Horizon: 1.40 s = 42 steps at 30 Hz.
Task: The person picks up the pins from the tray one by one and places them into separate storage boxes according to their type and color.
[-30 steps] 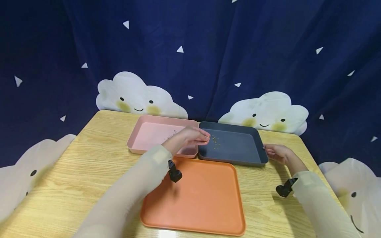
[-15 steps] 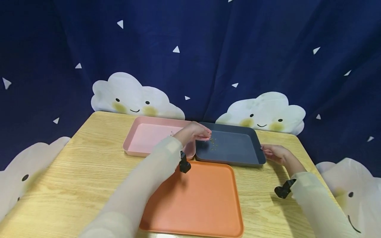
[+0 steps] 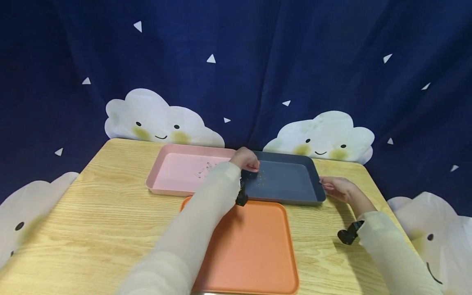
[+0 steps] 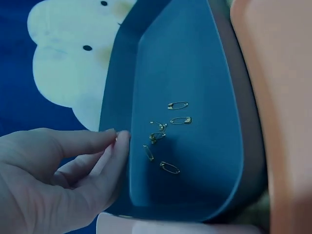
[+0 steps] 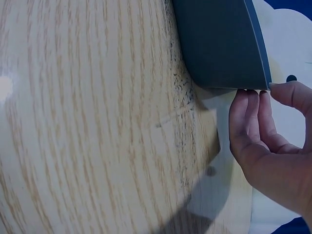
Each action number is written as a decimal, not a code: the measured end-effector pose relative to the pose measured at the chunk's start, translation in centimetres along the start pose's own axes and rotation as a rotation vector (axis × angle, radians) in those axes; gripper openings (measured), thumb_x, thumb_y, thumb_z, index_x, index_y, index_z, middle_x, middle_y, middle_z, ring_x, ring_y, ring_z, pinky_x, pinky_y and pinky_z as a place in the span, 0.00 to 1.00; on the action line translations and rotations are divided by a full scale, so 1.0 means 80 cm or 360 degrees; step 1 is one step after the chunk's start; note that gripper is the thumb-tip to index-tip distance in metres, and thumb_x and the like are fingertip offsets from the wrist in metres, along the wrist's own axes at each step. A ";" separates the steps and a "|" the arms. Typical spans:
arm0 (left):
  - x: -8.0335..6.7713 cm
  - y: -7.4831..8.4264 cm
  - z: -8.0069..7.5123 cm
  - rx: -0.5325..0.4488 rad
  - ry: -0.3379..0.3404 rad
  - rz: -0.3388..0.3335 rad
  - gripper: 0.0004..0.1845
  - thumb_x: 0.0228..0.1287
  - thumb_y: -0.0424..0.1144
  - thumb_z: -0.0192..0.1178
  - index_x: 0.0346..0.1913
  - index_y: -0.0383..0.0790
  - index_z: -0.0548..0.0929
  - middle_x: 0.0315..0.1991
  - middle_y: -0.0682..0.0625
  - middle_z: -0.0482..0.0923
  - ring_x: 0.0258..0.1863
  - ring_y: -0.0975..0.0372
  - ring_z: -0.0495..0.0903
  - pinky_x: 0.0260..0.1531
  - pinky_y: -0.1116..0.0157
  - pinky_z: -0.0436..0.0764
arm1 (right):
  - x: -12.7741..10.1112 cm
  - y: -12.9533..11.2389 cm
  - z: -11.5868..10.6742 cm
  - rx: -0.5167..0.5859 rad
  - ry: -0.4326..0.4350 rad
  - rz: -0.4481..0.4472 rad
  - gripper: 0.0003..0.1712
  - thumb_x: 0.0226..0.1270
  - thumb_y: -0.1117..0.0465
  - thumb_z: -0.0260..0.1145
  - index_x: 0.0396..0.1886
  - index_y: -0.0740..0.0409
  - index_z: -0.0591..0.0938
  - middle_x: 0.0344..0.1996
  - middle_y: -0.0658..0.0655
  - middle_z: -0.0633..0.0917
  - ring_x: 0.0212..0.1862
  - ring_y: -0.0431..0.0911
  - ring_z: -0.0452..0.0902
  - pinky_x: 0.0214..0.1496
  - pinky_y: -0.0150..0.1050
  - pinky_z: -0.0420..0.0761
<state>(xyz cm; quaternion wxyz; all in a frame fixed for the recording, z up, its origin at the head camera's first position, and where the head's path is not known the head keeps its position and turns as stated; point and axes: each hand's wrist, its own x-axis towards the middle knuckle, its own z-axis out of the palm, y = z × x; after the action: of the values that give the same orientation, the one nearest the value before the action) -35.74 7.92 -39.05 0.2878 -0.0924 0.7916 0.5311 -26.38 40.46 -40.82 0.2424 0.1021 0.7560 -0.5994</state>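
My left hand (image 3: 248, 159) is over the left end of a dark grey tray (image 3: 284, 176). In the left wrist view its thumb and fingertips pinch together, and a tiny gold glint shows between them, seemingly a safety pin mostly hidden by the fingers. Several gold safety pins (image 4: 169, 167) lie loose on the floor of that tray. My right hand (image 3: 341, 188) holds the tray's right end, thumb on the rim and fingers curled against the outer wall in the right wrist view. Several silver-looking safety pins (image 3: 208, 167) lie in a pink tray (image 3: 177, 169), partly behind my left sleeve.
The pink and dark grey trays stand side by side at the back of the wooden table (image 3: 121, 213). A flat orange tray (image 3: 254, 246) lies in front of them, partly under my left forearm. Behind the table hangs a dark blue curtain (image 3: 236, 82) with clouds.
My left hand has shifted slightly away and to the right over the grey tray's end, its fingers turning downward. The right hand keeps its hold. The whole view has drifted a little.
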 end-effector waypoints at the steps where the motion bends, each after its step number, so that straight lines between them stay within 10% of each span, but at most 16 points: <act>1: 0.021 -0.003 0.001 0.0060 0.0001 -0.0013 0.12 0.44 0.16 0.64 0.36 0.25 0.82 0.34 0.40 0.84 0.30 0.55 0.86 0.33 0.63 0.88 | 0.000 0.000 0.001 0.0015 0.0007 0.0000 0.37 0.71 0.64 0.51 0.72 0.77 0.49 0.29 0.40 0.83 0.35 0.29 0.78 0.41 0.24 0.82; 5: 0.077 -0.013 0.009 0.0382 0.0028 -0.0048 0.11 0.42 0.19 0.66 0.33 0.28 0.83 0.32 0.42 0.84 0.29 0.56 0.86 0.30 0.62 0.88 | 0.002 -0.001 0.004 0.0061 0.0010 -0.0011 0.29 0.71 0.64 0.52 0.68 0.71 0.60 0.30 0.41 0.84 0.36 0.30 0.80 0.41 0.25 0.83; 11: -0.050 0.016 0.003 0.0711 0.0111 -0.0150 0.07 0.57 0.26 0.62 0.39 0.31 0.84 0.36 0.46 0.84 0.32 0.63 0.84 0.39 0.70 0.87 | 0.000 -0.004 0.006 0.0072 0.0015 -0.0007 0.22 0.70 0.64 0.53 0.62 0.66 0.67 0.29 0.42 0.85 0.34 0.30 0.80 0.41 0.24 0.83; 16: -0.083 0.022 0.000 0.0594 0.0121 -0.0140 0.10 0.60 0.25 0.60 0.45 0.28 0.83 0.43 0.43 0.86 0.43 0.58 0.87 0.46 0.66 0.86 | -0.001 -0.006 0.006 0.0051 0.0034 0.0007 0.22 0.70 0.63 0.54 0.61 0.64 0.68 0.28 0.41 0.84 0.32 0.29 0.78 0.40 0.24 0.82; 22: -0.072 0.004 0.004 0.0363 0.0001 0.0019 0.12 0.59 0.25 0.60 0.46 0.28 0.84 0.36 0.42 0.85 0.34 0.58 0.86 0.47 0.64 0.86 | -0.003 -0.003 0.004 0.0065 0.0022 -0.0001 0.16 0.70 0.63 0.54 0.55 0.60 0.73 0.28 0.41 0.84 0.32 0.29 0.78 0.39 0.24 0.82; 28: -0.112 -0.020 -0.009 0.0240 -0.0262 0.0187 0.15 0.62 0.29 0.58 0.51 0.30 0.83 0.51 0.39 0.83 0.33 0.62 0.80 0.52 0.62 0.84 | -0.002 -0.001 0.004 0.0153 0.0019 -0.0007 0.16 0.69 0.65 0.53 0.27 0.43 0.81 0.25 0.43 0.84 0.29 0.30 0.78 0.37 0.24 0.82; 36: -0.163 -0.077 -0.045 0.0463 -0.0288 0.0536 0.09 0.57 0.33 0.66 0.41 0.33 0.85 0.29 0.43 0.84 0.24 0.64 0.77 0.30 0.72 0.83 | -0.006 0.001 0.000 0.0193 -0.0011 -0.0022 0.16 0.70 0.65 0.52 0.28 0.44 0.80 0.27 0.43 0.85 0.31 0.30 0.79 0.39 0.24 0.83; 42: -0.183 -0.127 -0.071 0.0870 -0.0243 0.0937 0.08 0.54 0.31 0.67 0.37 0.32 0.86 0.31 0.43 0.87 0.27 0.67 0.81 0.30 0.76 0.77 | -0.006 0.001 0.000 0.0181 0.0000 -0.0012 0.17 0.71 0.65 0.52 0.27 0.42 0.81 0.26 0.43 0.85 0.30 0.30 0.79 0.37 0.24 0.82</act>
<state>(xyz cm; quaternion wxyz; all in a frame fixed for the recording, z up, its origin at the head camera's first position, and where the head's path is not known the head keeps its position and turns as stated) -21.23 -3.78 -37.42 0.1955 0.2577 0.8725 0.3662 -25.95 40.53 -40.69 0.2339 0.1128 0.7211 -0.6423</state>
